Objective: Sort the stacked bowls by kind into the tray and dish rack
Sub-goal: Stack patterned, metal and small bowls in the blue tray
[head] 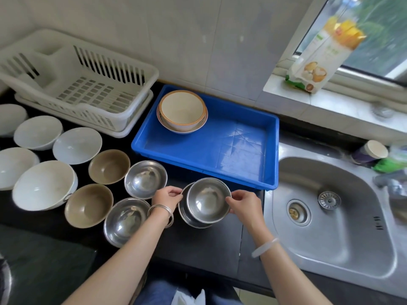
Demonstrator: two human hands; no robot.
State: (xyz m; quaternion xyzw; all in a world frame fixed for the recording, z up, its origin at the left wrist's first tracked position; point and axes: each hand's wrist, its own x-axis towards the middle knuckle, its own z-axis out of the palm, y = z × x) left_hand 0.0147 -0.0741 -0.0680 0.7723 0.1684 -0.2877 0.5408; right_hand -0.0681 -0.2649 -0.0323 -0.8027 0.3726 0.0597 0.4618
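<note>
Both my hands hold a steel bowl by its rim, tilted over a second steel bowl on the dark counter. My left hand pinches the left rim and my right hand the right rim. Two more steel bowls sit to the left. Beside them are two brown bowls and several white bowls. The blue tray holds two stacked cream bowls with orange rims. The white dish rack at the back left has no bowls in it.
A steel sink lies to the right of the counter, with a cup and green packaging behind it. A food carton leans on the window sill. A tiled wall stands behind the tray.
</note>
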